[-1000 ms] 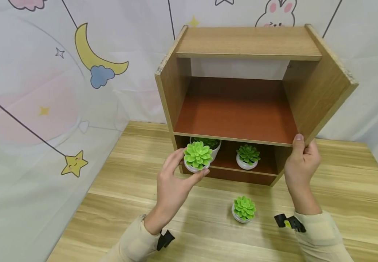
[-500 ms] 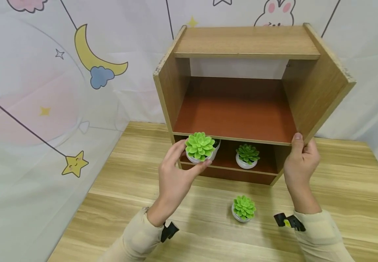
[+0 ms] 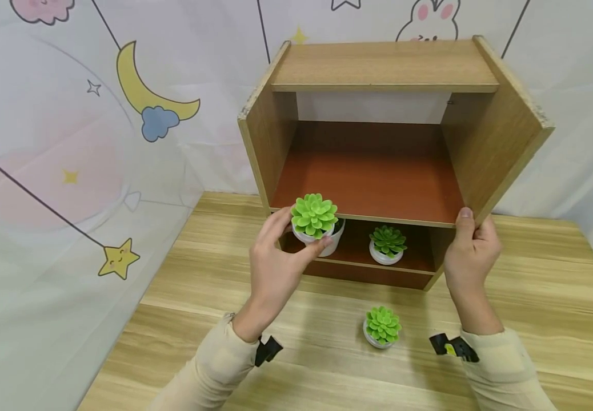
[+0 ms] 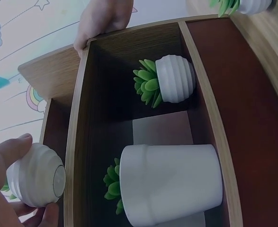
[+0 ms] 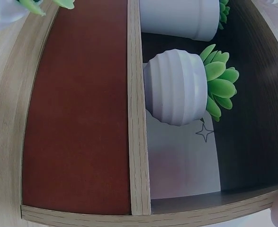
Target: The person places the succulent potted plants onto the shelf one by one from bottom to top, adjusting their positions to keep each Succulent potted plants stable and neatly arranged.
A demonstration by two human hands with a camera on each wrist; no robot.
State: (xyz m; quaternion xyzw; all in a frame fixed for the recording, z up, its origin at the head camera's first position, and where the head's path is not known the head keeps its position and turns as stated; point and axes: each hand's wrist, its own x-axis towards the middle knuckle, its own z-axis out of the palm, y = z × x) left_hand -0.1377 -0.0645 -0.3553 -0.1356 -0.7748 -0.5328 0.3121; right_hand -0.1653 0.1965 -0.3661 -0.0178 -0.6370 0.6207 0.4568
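Observation:
My left hand [image 3: 278, 260] pinches a small potted succulent [image 3: 314, 215] by its white ribbed pot, thumb on one side and fingers on the other. It hangs at the front edge of the wooden shelf [image 3: 368, 171], about level with the middle board. At the shelf's right side panel, my right hand [image 3: 471, 251] grips the front edge, thumb in front. Inside the lower compartment, a larger white pot with a succulent [image 4: 172, 184] stands on the left, partly hidden behind the held plant in the head view. A small potted succulent [image 3: 387, 245] stands on the right there.
Another small potted succulent [image 3: 381, 327] stands on the wood-grain table [image 3: 322, 348] in front of the shelf. A printed cloth backdrop [image 3: 214, 85] hangs behind and to the left. The upper compartment has a red-brown board [image 3: 373, 171].
My left hand has raised the small potted succulent from in front of the lower compartment to the middle board's height. My right hand keeps its grip on the side panel.

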